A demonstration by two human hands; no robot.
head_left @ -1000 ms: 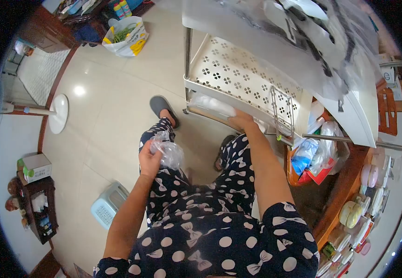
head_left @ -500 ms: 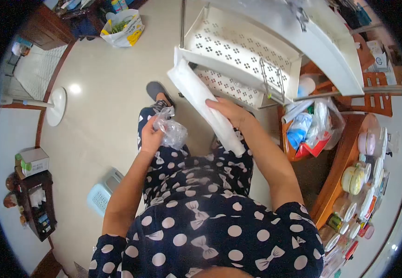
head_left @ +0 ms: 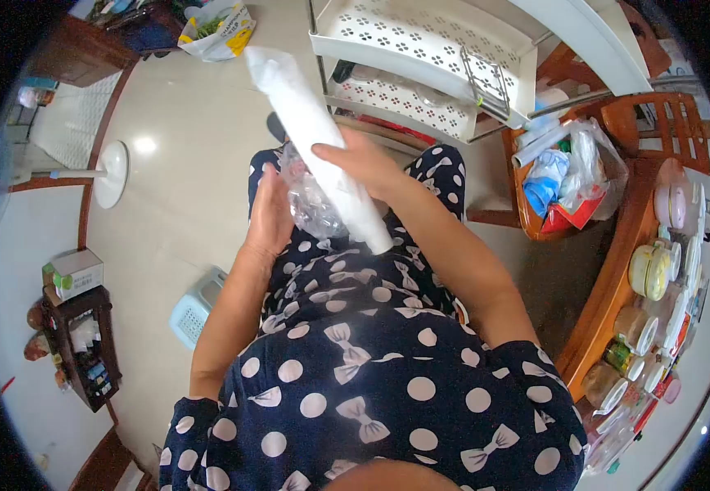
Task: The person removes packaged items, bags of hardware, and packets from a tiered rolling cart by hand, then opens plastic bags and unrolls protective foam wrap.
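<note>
A long white roll point(head_left: 310, 135), which looks like plastic bags or film, lies aslant above my lap. My right hand point(head_left: 363, 166) grips it near the middle, thumb on top. My left hand point(head_left: 271, 214) is beside it, holding a crumpled clear plastic bag point(head_left: 310, 196) whose upper part is partly behind the roll. Some of the left fingers are hidden. Beyond the roll stands a white tiered shelf rack point(head_left: 420, 37) with flower-shaped holes and a wire holder.
On the right, an orange wooden chair point(head_left: 527, 217) bears bagged items, and a wooden cabinet point(head_left: 592, 327) carries several jars. A fan base point(head_left: 111, 174), a pale blue stool point(head_left: 195, 311) and a small dark shelf point(head_left: 85, 352) stand left. A shopping bag point(head_left: 222, 37) is on the floor.
My right hand has brought the roll left and closer to my left hand, so it now overlaps the clear bag. The rack appears higher in view.
</note>
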